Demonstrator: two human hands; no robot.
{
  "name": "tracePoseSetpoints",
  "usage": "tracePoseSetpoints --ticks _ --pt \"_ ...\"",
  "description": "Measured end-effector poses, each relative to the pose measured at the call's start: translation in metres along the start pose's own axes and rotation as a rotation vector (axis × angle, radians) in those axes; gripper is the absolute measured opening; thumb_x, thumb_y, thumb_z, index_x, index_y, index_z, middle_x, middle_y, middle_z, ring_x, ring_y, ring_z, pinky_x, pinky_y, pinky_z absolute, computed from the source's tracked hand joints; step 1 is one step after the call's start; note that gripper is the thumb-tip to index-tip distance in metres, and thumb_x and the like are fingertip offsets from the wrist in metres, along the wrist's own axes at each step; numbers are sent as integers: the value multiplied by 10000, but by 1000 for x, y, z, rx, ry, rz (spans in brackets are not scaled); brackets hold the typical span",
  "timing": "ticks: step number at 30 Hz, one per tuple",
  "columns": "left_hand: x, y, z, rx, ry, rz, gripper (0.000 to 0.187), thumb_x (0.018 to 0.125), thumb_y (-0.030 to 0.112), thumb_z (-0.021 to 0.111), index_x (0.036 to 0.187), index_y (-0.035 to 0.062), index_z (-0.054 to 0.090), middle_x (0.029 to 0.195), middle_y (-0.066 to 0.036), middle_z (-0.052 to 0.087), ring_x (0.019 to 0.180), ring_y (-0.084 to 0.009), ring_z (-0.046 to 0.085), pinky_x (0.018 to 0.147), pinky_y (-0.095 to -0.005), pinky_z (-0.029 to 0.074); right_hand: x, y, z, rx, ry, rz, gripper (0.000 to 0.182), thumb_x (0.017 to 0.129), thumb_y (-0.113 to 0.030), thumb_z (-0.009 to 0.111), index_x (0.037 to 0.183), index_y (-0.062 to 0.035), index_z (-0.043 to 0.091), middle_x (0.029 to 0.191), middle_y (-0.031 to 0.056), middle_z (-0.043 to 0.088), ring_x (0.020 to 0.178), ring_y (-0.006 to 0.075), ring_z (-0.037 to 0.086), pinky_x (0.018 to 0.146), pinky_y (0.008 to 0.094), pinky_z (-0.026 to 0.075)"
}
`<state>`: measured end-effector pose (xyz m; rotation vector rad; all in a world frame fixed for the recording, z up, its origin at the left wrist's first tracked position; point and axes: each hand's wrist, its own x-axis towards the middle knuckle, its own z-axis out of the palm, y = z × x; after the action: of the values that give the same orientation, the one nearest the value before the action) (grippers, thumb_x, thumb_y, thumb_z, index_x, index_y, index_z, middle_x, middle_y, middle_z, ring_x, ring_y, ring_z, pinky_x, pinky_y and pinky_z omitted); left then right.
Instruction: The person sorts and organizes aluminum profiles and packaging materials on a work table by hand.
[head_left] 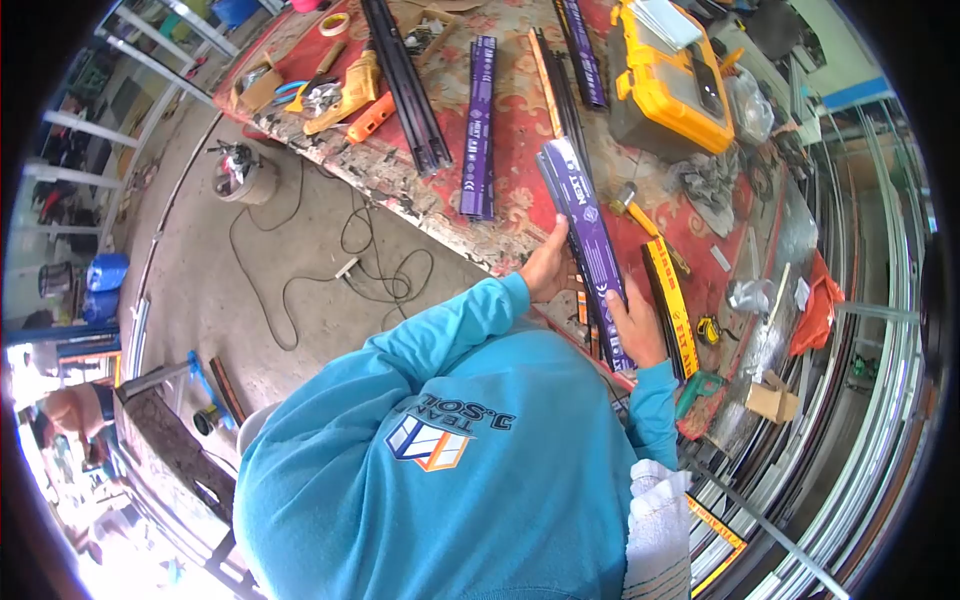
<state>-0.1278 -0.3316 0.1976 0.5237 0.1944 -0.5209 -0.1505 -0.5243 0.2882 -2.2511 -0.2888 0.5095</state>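
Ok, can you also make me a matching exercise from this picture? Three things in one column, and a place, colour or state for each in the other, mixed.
Things:
1. nearest bar
2. case
3. cable

Place, colour or state:
a. yellow
b. on the floor
c. held by the left hand and the right hand

Pairs: 1-c, 2-a, 3-b
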Motion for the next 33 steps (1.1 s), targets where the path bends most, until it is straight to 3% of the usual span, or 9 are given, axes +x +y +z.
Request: tracePoseSetpoints --ticks 5,7,10,13,19,23,25,28,33 --pt "2 7 -12 -19 34 94 699 972 670 283 1342 111 484 1257 -83 585 1125 -268 581 953 -536 462 23 15 31 -11 71 -194 559 997 -324 510 1403 47 409 1302 297 522 1199 397 532 990 432 417" --pt "-4 18 1 -35 62 135 630 975 592 441 1331 74 488 1216 -87 594 1081 -243 595 949 -468 479 29 -6 42 -145 225 -223 567 1001 -334 497 1406 50 395 1270 307 519 1155 433 535 961 456 425" --pt "-1 23 8 359 180 266 571 879 328 730 1280 -6 501 1137 -112 619 1034 -179 597 900 -335 502 48 -20 65 -213 344 -231 553 987 -294 517 1402 47 383 1169 291 518 1056 466 537 897 490 436" --pt "-10 37 23 625 441 402 554 855 291 756 1240 -26 514 1093 -117 640 1016 -168 611 881 -349 516 61 -32 85 -320 439 -237 569 953 -241 559 1412 34 365 1097 256 501 1005 450 532 842 498 439" --pt "-4 64 -1 228 441 486 421 824 130 778 1138 -6 532 983 -105 680 874 -172 669 749 -339 563 70 -67 94 -427 397 -328 745 841 -212 687 1446 20 319 1123 228 496 1040 425 520 864 480 440" --pt "-6 81 -14 206 496 494 352 807 95 782 1067 6 562 949 -86 660 834 -172 655 722 -340 558 73 -65 98 -345 309 -229 801 785 -205 718 1435 29 315 1205 284 541 1111 414 559 889 477 466" --pt "-4 89 -23 193 469 532 293 815 79 769 1023 18 571 902 -64 655 786 -168 654 683 -334 559 72 -68 93 -314 197 -5 745 755 -203 720 1374 36 381 1164 301 583 1070 416 598 887 472 485" --pt "-9 96 -26 197 478 420 251 811 126 768 946 3 595 779 -58 645 679 -162 636 617 -320 528 76 -71 87 -303 119 -20 672 732 -232 709 1286 58 464 1103 285 625 931 436 644 812 495 514" --pt "-6 98 -53 443 465 175 364 857 270 745 1051 5 587 1020 -76 635 868 -150 620 701 -324 515 86 -37 105 -181 258 -67 630 734 -245 715 1248 41 491 981 291 649 900 455 642 782 509 509"
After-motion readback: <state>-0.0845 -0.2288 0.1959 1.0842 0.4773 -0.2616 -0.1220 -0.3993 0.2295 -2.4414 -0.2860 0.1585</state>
